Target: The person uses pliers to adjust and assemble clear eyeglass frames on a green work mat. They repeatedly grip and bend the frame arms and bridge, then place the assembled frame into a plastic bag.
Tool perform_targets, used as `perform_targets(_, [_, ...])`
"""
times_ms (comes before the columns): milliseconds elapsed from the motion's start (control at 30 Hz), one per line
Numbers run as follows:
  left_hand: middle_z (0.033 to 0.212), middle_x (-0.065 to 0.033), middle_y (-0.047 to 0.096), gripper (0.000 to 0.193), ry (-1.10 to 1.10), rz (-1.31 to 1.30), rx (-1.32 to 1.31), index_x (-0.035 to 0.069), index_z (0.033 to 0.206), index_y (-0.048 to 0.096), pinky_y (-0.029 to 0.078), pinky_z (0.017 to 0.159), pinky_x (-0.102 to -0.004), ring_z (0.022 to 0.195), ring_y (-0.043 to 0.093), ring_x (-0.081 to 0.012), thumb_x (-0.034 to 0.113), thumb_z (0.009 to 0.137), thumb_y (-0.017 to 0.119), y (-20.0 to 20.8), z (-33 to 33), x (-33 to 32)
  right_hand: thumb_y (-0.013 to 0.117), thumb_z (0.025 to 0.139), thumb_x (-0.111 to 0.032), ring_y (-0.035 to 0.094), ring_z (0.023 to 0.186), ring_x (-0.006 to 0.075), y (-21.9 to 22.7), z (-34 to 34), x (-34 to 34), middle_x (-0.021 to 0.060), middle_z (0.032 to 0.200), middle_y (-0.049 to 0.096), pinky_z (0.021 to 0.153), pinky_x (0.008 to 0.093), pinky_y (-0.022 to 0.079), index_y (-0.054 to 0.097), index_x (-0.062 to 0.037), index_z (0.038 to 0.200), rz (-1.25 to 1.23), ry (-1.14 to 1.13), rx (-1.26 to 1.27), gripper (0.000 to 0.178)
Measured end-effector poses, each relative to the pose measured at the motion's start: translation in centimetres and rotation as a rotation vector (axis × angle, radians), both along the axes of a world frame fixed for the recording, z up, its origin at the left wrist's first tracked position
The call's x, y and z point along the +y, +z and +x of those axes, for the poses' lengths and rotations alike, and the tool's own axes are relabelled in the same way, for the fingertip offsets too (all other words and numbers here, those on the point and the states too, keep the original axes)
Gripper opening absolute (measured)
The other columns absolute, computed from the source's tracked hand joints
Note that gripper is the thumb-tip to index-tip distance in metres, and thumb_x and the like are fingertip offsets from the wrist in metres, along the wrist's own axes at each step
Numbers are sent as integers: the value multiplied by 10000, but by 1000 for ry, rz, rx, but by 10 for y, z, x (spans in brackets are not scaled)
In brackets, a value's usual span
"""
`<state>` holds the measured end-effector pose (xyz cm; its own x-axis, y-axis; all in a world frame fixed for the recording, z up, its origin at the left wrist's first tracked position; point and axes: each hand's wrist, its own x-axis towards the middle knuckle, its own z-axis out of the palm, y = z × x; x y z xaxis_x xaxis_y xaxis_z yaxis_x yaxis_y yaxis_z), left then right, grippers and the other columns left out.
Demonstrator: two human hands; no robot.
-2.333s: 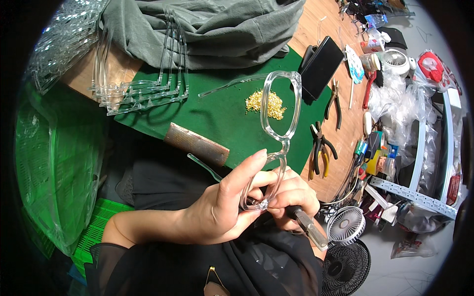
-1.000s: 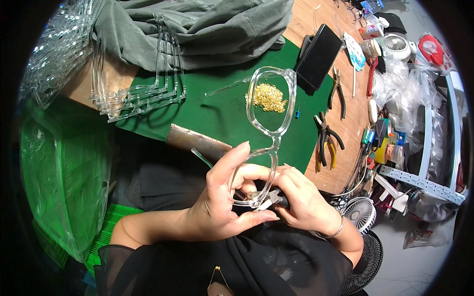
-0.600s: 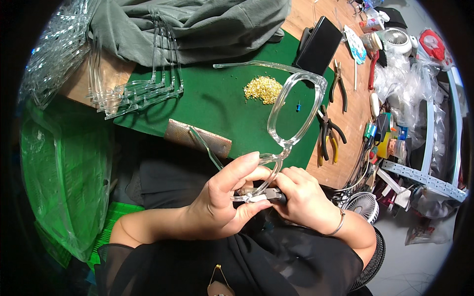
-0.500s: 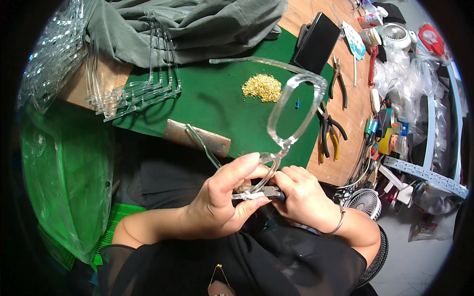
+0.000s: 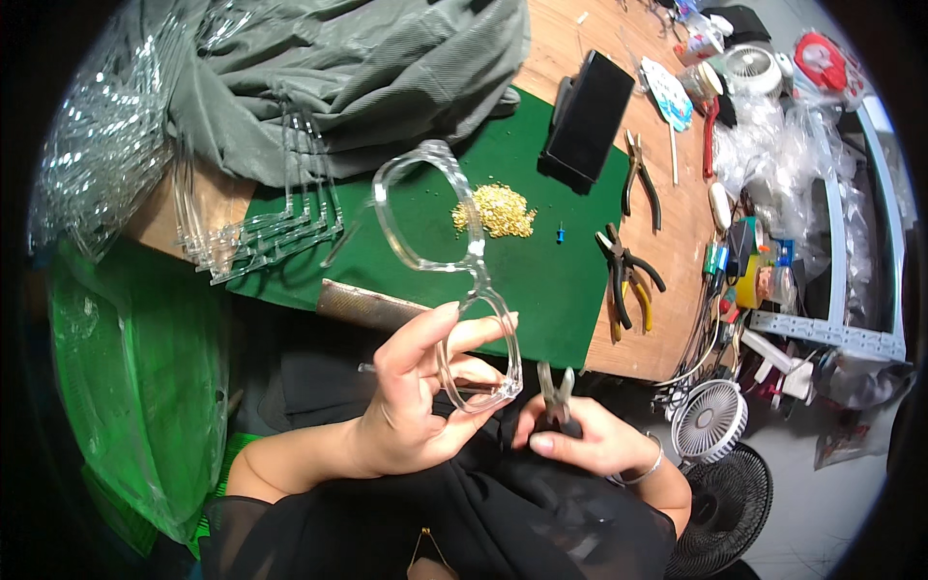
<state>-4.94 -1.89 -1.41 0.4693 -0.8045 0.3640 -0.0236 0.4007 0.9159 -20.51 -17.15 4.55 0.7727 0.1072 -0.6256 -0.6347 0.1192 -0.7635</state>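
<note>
My left hand (image 5: 411,391) is closed round the lower rim of a clear plastic eyeglass frame (image 5: 477,275), held upright above the table's front edge. No lenses can be made out in it. A temple arm reaches back from the far rim. My right hand (image 5: 599,443) grips a pair of pliers (image 5: 558,394) just right of the frame; their jaws are parted, point up and are apart from the frame. Beyond the hands, a heap of tiny golden metal parts (image 5: 503,213) lies on the green mat (image 5: 541,309), with a blue push pin (image 5: 561,232) to its right.
Several clear eyeglass frames (image 5: 290,237) stand in a row at left, by a grey cloth (image 5: 358,87). A dark phone (image 5: 592,121) and two pliers (image 5: 619,275) lie to the right. A worn metal block (image 5: 367,304) sits at the mat's front edge. Small fan (image 5: 710,420) at right.
The pliers have come away from the frame, moving down and right, and their jaws have parted. My left hand has turned the frame, its far rim swinging left. The view has shifted slightly.
</note>
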Motion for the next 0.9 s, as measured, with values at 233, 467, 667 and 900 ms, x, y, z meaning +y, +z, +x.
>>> perform_targets(233, [1233,-320,451,972,171,78,-415,51,1407,24,533,775,-321,868,653,-226,-105,718,692,4,-5,-6,527,914,-96,516,1044,152,-17,-6,26,76,1084,557,929,292,400,502,9,1117,440,72,-108,230])
perform_targets(467, [1243,-234,443,1004,274,135,-639,44,1394,-8,481,882,-423,893,637,-286,-148,666,657,0,-2,10,512,934,-168,525,1069,147,-23,15,34,83,1091,585,917,279,407,510,-31,1122,843,-114,25,233])
perform_targets(667, [1182,-251,481,909,375,83,-669,91,1352,118,479,805,-449,807,637,-273,-142,665,665,-9,-1,14,488,941,-243,535,1075,170,-19,19,47,93,1128,574,882,262,417,491,-82,1122,1159,-250,92,242])
perform_targets(900, [1081,-313,554,683,299,81,-634,80,1285,272,544,623,-381,771,642,-330,-96,728,626,-8,5,14,503,904,-217,525,976,251,-27,18,60,101,941,526,913,386,395,482,-26,989,1284,-346,100,211])
